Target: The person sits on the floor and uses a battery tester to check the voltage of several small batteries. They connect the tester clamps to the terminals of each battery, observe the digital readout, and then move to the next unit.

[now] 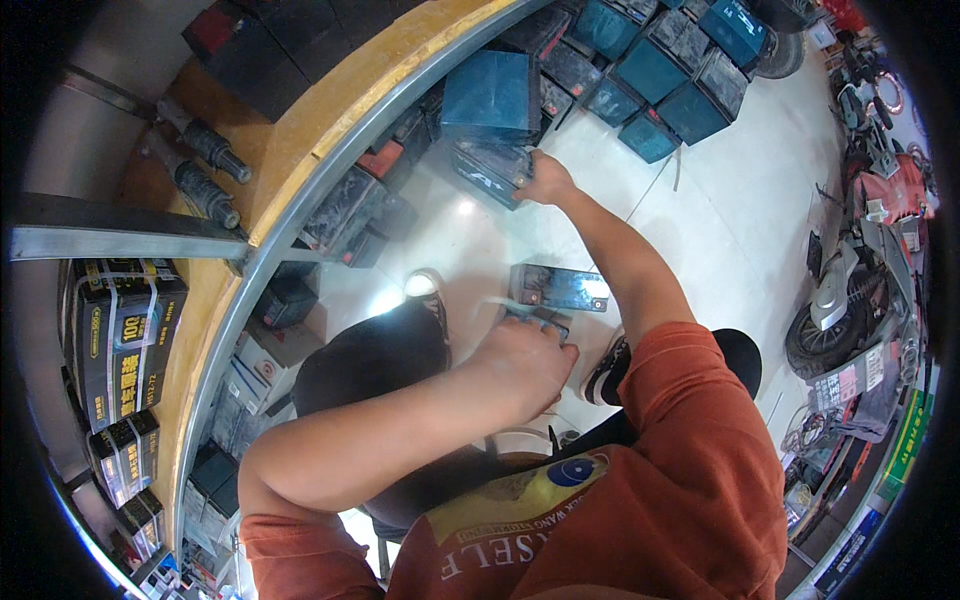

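One battery (484, 172) gripped by right hand (543, 180); one dark object (547, 322) clasped in left hand (525, 357).

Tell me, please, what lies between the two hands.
In the head view, a dark block-shaped battery lies on the pale floor between the left hand and the right hand.

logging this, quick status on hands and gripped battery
Right hand gripping dark battery by one end. Left hand curled over partly hidden object. Second battery on floor between hands; blue-green battery close beyond.
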A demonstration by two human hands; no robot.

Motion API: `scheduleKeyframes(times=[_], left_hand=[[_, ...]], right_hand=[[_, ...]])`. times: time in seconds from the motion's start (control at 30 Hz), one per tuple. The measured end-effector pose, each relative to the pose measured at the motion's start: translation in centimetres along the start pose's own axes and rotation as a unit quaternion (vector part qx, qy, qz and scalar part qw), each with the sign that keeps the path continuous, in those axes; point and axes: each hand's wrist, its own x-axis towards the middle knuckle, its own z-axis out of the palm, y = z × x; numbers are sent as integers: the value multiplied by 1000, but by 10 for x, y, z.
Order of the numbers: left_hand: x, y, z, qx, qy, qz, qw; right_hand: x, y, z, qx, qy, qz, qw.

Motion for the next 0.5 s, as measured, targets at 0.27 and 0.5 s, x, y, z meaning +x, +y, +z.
scheduleKeyframes(times=[0.27, 0.5], left_hand=[[0, -3, -2, 1, 4, 7, 1000], [-1, -12, -7, -4, 10, 18, 1000]], right_hand=[[-24, 30, -16, 4, -18, -25, 1000], [-34, 50, -16, 87, -63, -23, 994]])
